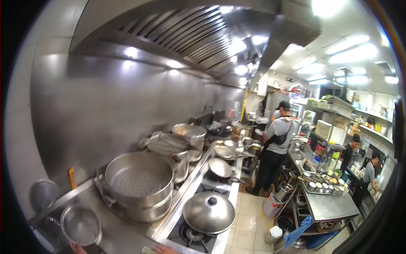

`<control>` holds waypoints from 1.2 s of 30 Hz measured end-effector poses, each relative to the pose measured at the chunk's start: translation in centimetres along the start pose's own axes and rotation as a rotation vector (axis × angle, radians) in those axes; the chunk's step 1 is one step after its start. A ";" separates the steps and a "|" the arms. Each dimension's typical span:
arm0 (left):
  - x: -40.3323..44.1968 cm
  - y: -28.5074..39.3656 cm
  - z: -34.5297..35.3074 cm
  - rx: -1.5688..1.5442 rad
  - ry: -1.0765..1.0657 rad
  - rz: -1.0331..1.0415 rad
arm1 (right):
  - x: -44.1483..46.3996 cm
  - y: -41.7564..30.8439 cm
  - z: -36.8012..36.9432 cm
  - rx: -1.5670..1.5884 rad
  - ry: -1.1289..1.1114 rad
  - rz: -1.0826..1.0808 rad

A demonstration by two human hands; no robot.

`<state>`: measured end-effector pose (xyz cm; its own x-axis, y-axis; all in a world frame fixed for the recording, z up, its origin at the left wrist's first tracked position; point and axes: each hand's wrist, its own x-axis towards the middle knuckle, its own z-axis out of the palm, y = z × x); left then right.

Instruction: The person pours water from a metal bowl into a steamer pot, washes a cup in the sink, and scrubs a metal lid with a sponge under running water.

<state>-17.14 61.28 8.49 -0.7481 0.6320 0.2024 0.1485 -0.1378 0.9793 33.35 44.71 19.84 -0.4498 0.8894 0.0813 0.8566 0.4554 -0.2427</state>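
Observation:
At the bottom left edge, my left hand (77,249) is only partly in view, its fingers closed at the near rim of a round metal bowl (80,226) on the steel counter. My right hand (165,249) is at the bottom edge, cut off by the frame. Its fingers are against a small pale folded cloth (148,250) on the counter beside the stove. Ahead stands a large steamer pot (139,180) with a perforated bottom. Right of it, a domed metal lid (209,212) with a black knob covers a burner.
A pan (220,167) and other pots line the stove (198,186) farther along. A large stockpot (190,137) stands by the wall. One person (277,144) stands in the aisle; two others work at far right. A steel prep table (330,205) holds several small containers.

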 end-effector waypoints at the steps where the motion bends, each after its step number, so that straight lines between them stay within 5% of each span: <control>1: 2.7 -4.2 0.7 -0.153 -0.081 0.035 | -0.4 0.1 0.3 -0.011 -0.009 0.043; 3: -2.4 3.4 0.9 -0.277 -0.021 -0.113 | -0.9 2.2 0.9 0.247 0.043 0.107; 4: -4.3 6.9 1.4 -0.146 -0.014 -0.033 | -1.8 3.5 2.4 0.243 0.289 0.052; 5: -2.1 2.1 0.9 -0.241 -0.075 -0.008 | -2.6 3.5 1.0 0.320 0.244 0.126; 6: -4.2 6.4 0.8 -0.229 -0.099 -0.061 | -3.7 2.5 0.1 0.278 0.230 0.251; 7: -4.7 7.1 1.0 0.101 0.023 -0.013 | -4.1 3.3 0.6 0.287 0.313 0.208; 10: -7.3 10.6 -0.5 -0.169 -0.038 -0.209 | -6.6 3.3 0.0 0.442 0.314 0.289; 12: -8.4 11.9 -1.0 0.013 -0.082 -0.171 | -7.7 4.1 1.1 0.463 0.281 0.303; 17: -8.4 11.3 -3.0 0.195 -0.207 -0.198 | -7.1 4.4 0.7 0.579 0.248 0.319; 25: -4.6 10.8 -1.8 -0.203 -0.123 -0.367 | -2.2 1.2 -0.2 0.820 0.221 0.297; 30: -1.4 9.5 -0.2 -0.049 -0.128 -0.428 | 0.8 4.8 0.1 0.923 0.464 0.393; 34: -1.2 8.7 -1.5 -0.090 -0.025 -0.466 | 4.3 11.5 -7.6 1.015 0.821 0.435; 36: -1.8 7.2 -3.0 -0.102 -0.014 -0.429 | 6.4 16.0 -13.6 0.810 0.851 0.470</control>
<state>-16.69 56.82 15.18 -0.7193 0.6582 -0.2220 -0.2394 0.0651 0.9687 47.63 58.18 29.65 0.4168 0.8398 0.3480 0.3536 0.2029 -0.9131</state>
